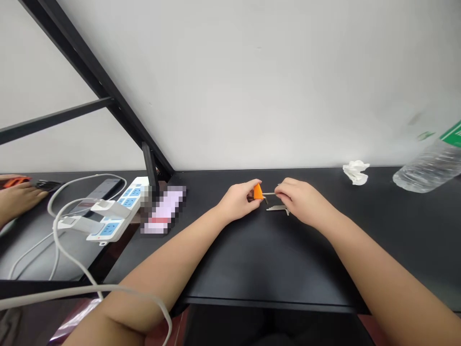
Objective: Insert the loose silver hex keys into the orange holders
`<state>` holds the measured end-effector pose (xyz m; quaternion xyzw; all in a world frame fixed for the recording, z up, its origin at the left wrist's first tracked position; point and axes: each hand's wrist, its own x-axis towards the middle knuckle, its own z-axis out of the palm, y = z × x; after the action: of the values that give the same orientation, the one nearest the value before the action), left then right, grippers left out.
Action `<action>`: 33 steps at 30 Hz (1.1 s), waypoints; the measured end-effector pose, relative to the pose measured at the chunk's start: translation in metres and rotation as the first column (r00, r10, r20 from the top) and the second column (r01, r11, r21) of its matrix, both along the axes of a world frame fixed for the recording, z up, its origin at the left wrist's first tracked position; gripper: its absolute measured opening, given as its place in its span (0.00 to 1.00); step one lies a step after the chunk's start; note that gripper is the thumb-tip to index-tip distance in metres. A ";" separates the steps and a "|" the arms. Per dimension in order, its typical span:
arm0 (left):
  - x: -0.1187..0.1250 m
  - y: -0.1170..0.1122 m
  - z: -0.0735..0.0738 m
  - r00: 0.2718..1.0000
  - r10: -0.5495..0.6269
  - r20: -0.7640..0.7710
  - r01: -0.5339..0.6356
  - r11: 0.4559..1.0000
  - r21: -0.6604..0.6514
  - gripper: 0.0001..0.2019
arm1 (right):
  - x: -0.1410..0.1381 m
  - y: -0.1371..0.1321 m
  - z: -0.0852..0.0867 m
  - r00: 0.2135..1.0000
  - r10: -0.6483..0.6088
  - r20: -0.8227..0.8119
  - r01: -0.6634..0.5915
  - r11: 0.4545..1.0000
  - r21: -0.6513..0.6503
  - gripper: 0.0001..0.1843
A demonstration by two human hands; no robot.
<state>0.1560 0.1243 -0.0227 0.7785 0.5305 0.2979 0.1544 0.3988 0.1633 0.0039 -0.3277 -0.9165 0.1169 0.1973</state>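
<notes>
My left hand [238, 199] is closed around a small orange holder [258, 191] at the middle of the black table [252, 259]. A thin metal key [269, 193] sticks out of the holder to the right, and my right hand [300, 202] pinches its far end. Below the two hands, several more silvery L-shaped keys [278, 208] lie on the table, partly hidden under my right fingers.
A white power strip [120, 211] with plugs and white cables [65, 240] lies at the left beside a black slanted frame post [149, 168]. Another person's hand [16, 197] rests at the far left. A crumpled tissue [356, 172] and a lying plastic bottle [428, 166] sit at the back right.
</notes>
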 end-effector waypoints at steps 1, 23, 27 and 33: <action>0.000 -0.001 0.000 0.999 0.010 -0.038 -0.010 1.000 0.012 0.24 | -0.001 -0.002 0.001 1.000 0.002 0.004 -0.002 1.000 0.009 0.14; 0.000 0.000 0.002 0.990 0.064 -0.126 -0.050 0.993 0.107 0.25 | -0.004 0.002 -0.010 0.967 0.035 0.253 0.009 0.985 -0.174 0.06; 0.000 0.000 0.000 0.990 0.072 -0.121 -0.058 0.991 0.117 0.24 | -0.009 -0.001 -0.013 0.934 0.035 0.355 0.020 0.988 -0.150 0.08; 0.001 -0.001 0.001 0.989 0.057 -0.137 -0.042 0.994 0.105 0.24 | -0.007 0.000 -0.005 0.972 -0.093 0.215 0.123 0.984 -0.130 0.04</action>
<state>0.1567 0.1235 -0.0212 0.7909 0.5432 0.2730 0.0695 0.3916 0.1629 -0.0015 -0.4007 -0.9023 0.1361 0.0824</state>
